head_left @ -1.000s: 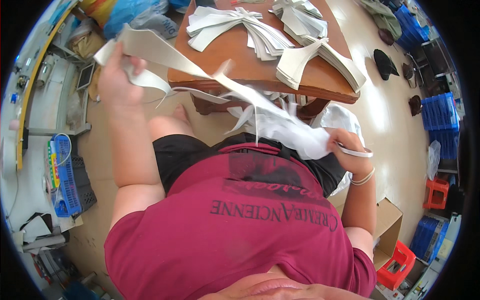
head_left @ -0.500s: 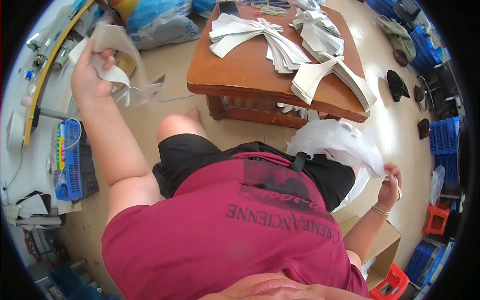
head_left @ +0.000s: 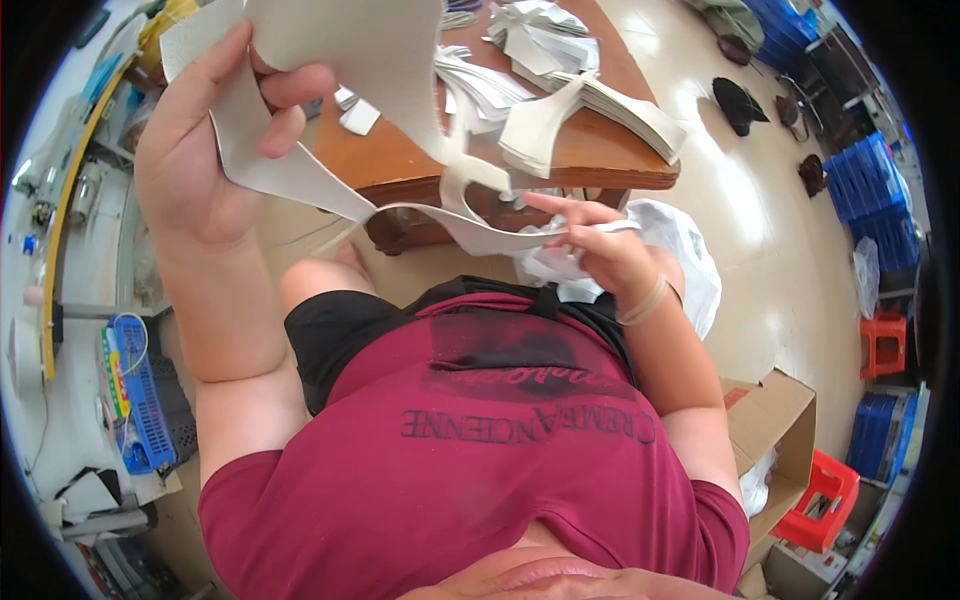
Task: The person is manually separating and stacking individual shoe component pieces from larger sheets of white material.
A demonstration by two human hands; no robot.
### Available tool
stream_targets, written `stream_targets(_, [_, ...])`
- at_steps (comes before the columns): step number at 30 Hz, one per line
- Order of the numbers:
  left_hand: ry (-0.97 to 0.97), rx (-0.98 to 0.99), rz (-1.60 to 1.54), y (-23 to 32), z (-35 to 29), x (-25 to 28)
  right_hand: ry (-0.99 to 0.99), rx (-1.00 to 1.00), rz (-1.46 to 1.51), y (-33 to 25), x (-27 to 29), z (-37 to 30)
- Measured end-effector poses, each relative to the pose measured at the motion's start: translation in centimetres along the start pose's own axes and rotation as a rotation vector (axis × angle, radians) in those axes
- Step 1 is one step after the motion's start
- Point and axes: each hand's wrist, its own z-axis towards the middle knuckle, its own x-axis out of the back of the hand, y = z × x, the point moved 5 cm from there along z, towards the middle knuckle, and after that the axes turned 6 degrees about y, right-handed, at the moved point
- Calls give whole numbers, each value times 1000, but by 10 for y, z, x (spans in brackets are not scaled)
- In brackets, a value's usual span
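Note:
My left hand (head_left: 205, 145) is raised at the upper left, fingers closed on a white cut-out sheet piece (head_left: 350, 60). The piece looks thin and flexible, with broad panels and narrow curved strips; whether it is one layer or more I cannot tell. In front of my lap, my right hand (head_left: 610, 250) pinches the strip end of the same piece between thumb and fingers. Beyond my hands, stacks of similar white pieces lie on the brown wooden table (head_left: 640, 180): one fanned stack (head_left: 610, 110) near its right edge, another (head_left: 545, 40) further back. My left hand's piece partly hides the table.
A white plastic bag (head_left: 695, 250) hangs by my right leg. An open cardboard box (head_left: 790, 420) and a red stool (head_left: 822, 500) stand at my right. Blue crates (head_left: 870, 180) line the right side; a blue basket (head_left: 145, 400) sits at the left.
My right hand has left the plastic bag and come up and inward to grip the strip end. My left hand has come nearer with the white piece, which is now stretched between both hands.

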Motion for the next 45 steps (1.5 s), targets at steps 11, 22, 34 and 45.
stream_targets(11, [-500, 155, -146, -36, 18, -64, -103, -231, 375, 91, 12, 19])
stream_targets(22, [-591, 125, -280, -49, 28, -76, 241, -76, 220, 70, 7, 11])
stream_targets(34, [-23, 239, -202, -95, 39, -14, 580, 279, 203, 2, 75, -29])
stream_targets(45, [619, 363, 232, -161, 61, 110, 995, 432, -388, -98, 133, -30])
